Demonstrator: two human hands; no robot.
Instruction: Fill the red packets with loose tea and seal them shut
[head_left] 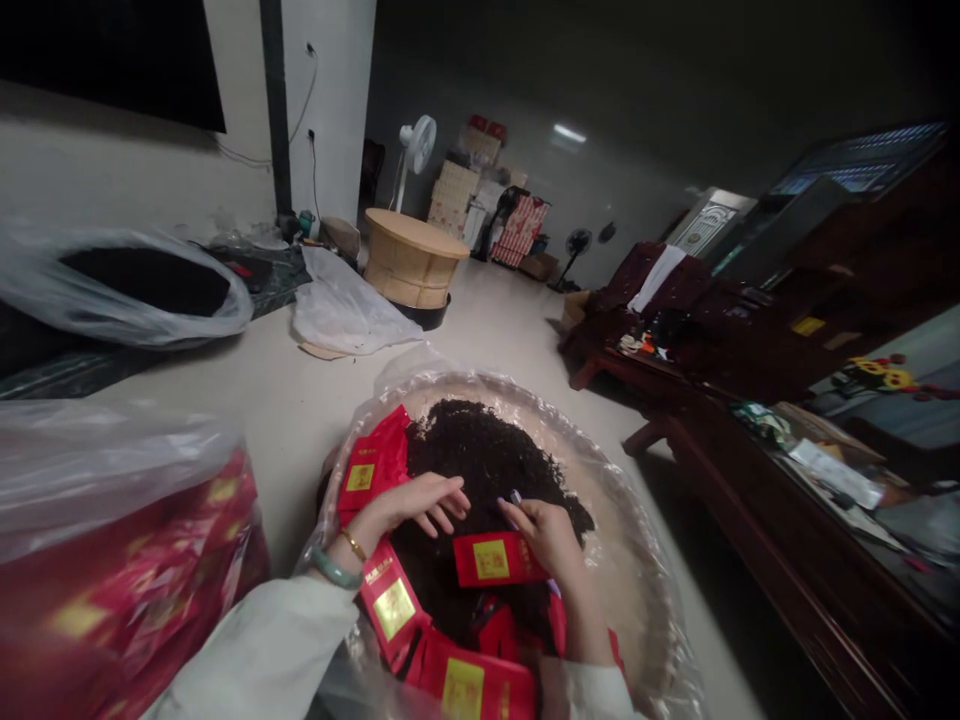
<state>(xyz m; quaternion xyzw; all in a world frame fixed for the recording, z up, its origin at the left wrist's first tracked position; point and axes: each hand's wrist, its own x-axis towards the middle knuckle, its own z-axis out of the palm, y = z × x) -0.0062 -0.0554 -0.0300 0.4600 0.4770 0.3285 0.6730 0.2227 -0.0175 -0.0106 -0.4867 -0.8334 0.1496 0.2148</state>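
Fingers apart, my left hand hovers over a heap of dark, dried leaves that look like tea, holding nothing. A slim pale purple stick-like thing pokes out from the pinched fingers of my right hand; its kind is unclear. Just under that hand lies a red packet with a gold label, and I cannot tell whether the fingers touch it. More red packets rest on the leaves and along the near and left side of a round, plastic-lined basket.
At the left stands a clear plastic bag of red packets. Behind it is an open bag of dark contents. A wooden drum-shaped stand and a white fan are farther back. A dark wooden table runs along the right.
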